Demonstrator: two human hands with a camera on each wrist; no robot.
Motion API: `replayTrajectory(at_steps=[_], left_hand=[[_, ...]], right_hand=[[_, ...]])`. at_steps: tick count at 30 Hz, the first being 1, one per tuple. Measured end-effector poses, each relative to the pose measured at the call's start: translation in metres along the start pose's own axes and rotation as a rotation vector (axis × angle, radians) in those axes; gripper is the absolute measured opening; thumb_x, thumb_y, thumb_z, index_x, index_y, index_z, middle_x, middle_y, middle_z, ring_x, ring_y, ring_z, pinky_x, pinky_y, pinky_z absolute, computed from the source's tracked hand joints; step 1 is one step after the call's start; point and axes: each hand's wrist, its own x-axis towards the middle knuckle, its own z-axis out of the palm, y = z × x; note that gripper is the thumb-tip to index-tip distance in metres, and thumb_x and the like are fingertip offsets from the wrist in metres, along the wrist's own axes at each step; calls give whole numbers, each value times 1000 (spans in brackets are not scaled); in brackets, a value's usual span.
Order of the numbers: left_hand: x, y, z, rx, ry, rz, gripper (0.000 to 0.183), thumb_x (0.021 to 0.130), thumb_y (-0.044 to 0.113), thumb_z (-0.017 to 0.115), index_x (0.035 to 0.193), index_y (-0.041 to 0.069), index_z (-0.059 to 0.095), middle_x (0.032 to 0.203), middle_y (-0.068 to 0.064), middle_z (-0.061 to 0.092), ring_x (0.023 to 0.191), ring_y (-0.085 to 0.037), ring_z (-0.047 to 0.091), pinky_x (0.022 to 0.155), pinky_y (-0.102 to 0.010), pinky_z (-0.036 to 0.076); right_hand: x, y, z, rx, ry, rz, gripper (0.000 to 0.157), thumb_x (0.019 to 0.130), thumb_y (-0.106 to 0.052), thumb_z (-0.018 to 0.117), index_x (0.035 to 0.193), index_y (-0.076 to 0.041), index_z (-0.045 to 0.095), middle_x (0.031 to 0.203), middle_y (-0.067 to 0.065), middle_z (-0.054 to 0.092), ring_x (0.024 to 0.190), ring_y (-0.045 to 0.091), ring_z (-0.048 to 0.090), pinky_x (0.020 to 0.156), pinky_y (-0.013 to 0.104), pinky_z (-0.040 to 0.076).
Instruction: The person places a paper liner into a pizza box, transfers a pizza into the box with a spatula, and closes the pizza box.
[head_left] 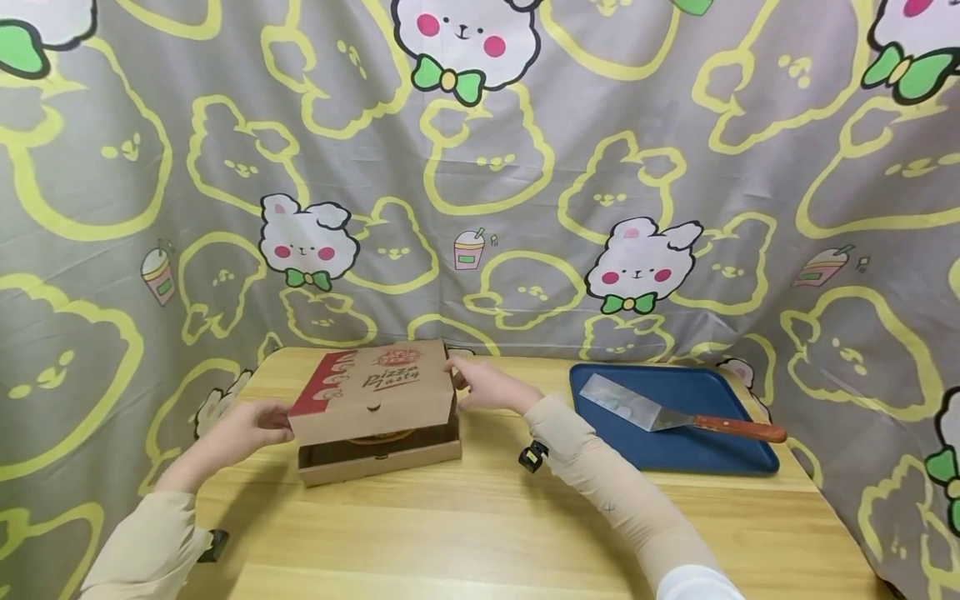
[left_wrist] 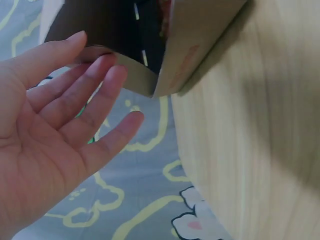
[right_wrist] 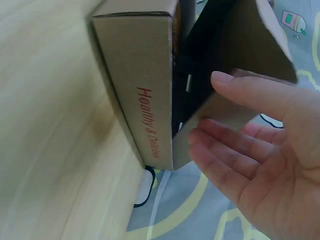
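A cardboard pizza box [head_left: 375, 471] stands at the table's left side, its lid [head_left: 390, 383] tilted partly raised over the base. Through the front gap shows a strip of pizza [head_left: 382, 437]. My left hand [head_left: 251, 429] is at the lid's left side, thumb and fingers loosely extended by the side flap [left_wrist: 135, 77]. On the opposite side, my right hand [head_left: 491, 387] has its fingertips right at the lid's right edge. Its thumb and fingers are spread apart in the right wrist view, beside the side flap [right_wrist: 220, 110].
A blue tray [head_left: 720, 462] lies on the table's right, with a wooden-handled pizza server [head_left: 630, 404] resting across it, its handle [head_left: 742, 428] jutting past the rim. Patterned grey cloth [head_left: 480, 208] hangs behind the wooden table [head_left: 420, 542].
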Motion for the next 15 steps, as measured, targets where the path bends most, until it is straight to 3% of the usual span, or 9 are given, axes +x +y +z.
replayTrajectory(at_steps=[4,15], left_hand=[[-4,-2,9,-47,-69,-22,45,89,14,69,121,-15,57,108,-21,70,98,-28,67,75,-22,53],[-6,-6,22,-96,-124,12,48,85,8,70,123,-17,54,97,-11,69,84,1,59,71,-20,52]], right_hand=[[-4,1,9,-5,-43,11,70,76,-2,76,137,-3,41,123,21,63,116,35,61,100,42,50],[-7,2,18,-101,-77,61,62,82,-9,77,136,-9,46,129,16,61,122,29,58,102,38,49]])
